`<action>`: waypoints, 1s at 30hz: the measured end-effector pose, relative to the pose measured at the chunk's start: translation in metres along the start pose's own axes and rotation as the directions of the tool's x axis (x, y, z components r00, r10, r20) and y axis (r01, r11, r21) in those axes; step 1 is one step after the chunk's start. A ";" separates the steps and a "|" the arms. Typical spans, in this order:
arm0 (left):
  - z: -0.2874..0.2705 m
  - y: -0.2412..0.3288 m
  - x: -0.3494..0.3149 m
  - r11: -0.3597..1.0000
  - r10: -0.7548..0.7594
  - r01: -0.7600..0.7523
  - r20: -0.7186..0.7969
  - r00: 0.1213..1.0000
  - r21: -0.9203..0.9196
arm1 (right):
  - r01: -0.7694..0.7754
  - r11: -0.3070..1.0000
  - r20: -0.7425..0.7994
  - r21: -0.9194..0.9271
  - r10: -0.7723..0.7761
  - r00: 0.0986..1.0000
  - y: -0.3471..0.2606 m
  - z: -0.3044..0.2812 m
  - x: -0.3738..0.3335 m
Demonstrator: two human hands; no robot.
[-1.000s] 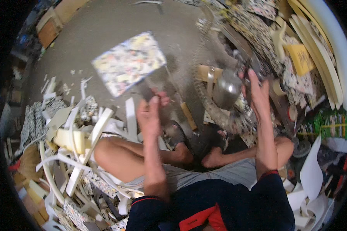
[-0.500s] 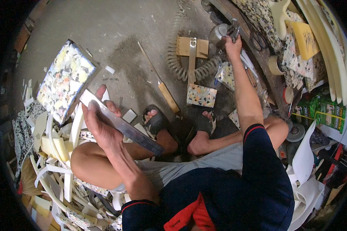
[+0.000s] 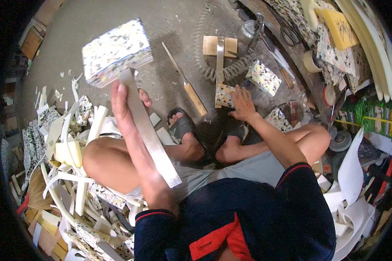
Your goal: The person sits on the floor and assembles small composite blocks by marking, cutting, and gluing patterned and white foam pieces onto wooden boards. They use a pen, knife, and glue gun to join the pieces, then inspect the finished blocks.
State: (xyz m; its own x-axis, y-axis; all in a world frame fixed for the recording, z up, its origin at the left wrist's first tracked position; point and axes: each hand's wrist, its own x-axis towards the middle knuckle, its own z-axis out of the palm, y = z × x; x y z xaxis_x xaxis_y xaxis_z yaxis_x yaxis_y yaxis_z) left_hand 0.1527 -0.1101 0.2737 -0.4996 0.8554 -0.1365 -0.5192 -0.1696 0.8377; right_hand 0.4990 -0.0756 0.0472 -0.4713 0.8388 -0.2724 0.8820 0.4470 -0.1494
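My left hand [image 3: 125,102] is closed on a flat metal strip [image 3: 150,130], thumb along its upper end. The strip slants down over my forearm toward my lap. Just beyond the fingers, a thick speckled foam block [image 3: 115,52] is held up at the strip's far end; how the two join is hidden. My right hand [image 3: 244,103], fingers apart, reaches the edge of a small speckled foam block [image 3: 223,95] on the floor. That block sits at the near end of another metal strip [image 3: 220,65], whose far end lies across a wooden block [image 3: 208,45].
A wood-handled pointed blade [image 3: 195,99] lies between the hands. Beyond the right hand are a foam piece [image 3: 264,77], a coiled hose [image 3: 231,73] and a metal spray gun [image 3: 250,28]. Foam offcuts [image 3: 80,191] heap at my left; scissors [image 3: 290,35] lie far right.
My right hand has let go of the spray gun and come back to the small foam block. My left hand has carried the metal strip and large foam block up and right, turning them.
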 end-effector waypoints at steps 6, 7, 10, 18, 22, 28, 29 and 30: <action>-0.015 0.006 -0.018 0.998 -0.028 0.031 0.044 0.999 -0.052 | -0.070 0.974 0.075 0.217 0.055 0.996 -0.001 -0.029 0.008; -0.021 0.014 -0.023 1.000 -0.029 0.030 0.069 0.997 -0.005 | -0.054 0.919 0.049 0.391 0.038 0.998 -0.004 -0.048 -0.001; -0.032 0.032 -0.036 0.999 -0.012 0.006 0.174 0.985 0.032 | 0.090 0.733 -0.075 0.675 -0.053 0.996 -0.014 -0.117 -0.032; -0.029 0.054 -0.094 0.944 -0.199 0.131 0.202 0.959 0.304 | 0.337 0.646 -0.386 0.685 -0.071 0.920 -0.062 -0.276 -0.103; -0.004 0.062 -0.124 0.950 -0.267 0.205 0.267 0.926 0.236 | 0.524 0.721 -0.609 0.454 -0.179 0.773 -0.088 -0.315 -0.114; 0.025 0.080 -0.158 0.918 -0.342 0.242 0.319 0.884 0.315 | 0.635 0.707 -0.710 0.310 -0.272 0.649 -0.113 -0.346 -0.111; 0.027 0.083 -0.160 0.919 -0.340 0.234 0.335 0.879 0.318 | 0.642 0.702 -0.712 0.308 -0.277 0.645 -0.116 -0.347 -0.111; 0.030 0.085 -0.162 0.919 -0.339 0.227 0.352 0.873 0.321 | 0.654 0.694 -0.716 0.300 -0.289 0.635 -0.118 -0.348 -0.111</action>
State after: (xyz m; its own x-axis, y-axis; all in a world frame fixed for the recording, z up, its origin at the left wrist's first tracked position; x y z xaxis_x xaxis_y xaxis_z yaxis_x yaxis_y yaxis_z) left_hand 0.2101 -0.2484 0.3826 -0.0160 0.9761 -0.2167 -0.3684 0.1958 0.9088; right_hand 0.4483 -0.1130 0.4262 -0.5516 0.6263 0.5509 0.3028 0.7658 -0.5674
